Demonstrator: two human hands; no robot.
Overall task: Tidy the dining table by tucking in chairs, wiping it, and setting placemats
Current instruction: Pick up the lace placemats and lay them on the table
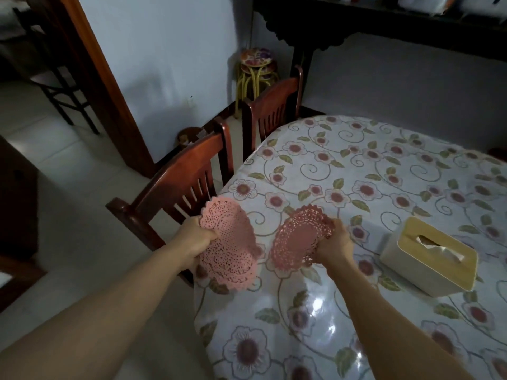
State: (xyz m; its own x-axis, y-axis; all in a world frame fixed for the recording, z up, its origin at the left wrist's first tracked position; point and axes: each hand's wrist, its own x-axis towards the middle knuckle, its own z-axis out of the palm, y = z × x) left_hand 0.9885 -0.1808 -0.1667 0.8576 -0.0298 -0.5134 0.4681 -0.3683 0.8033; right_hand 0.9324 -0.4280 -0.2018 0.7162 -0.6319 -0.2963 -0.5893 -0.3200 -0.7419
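Both closed, left hand [196, 237] gripping placemats [230, 242], right hand [336, 242] too

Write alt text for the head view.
Each hand grips a pink lace placemat above a floral-clothed table: left hand, left placemat; right hand, right placemat. A tissue box sits right; two wooden chairs stand left.

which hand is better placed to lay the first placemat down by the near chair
Left, probably. The left hand holds its pink placemat at the table edge beside the near chair. The right hand holds its placemat further in, toward the tissue box.
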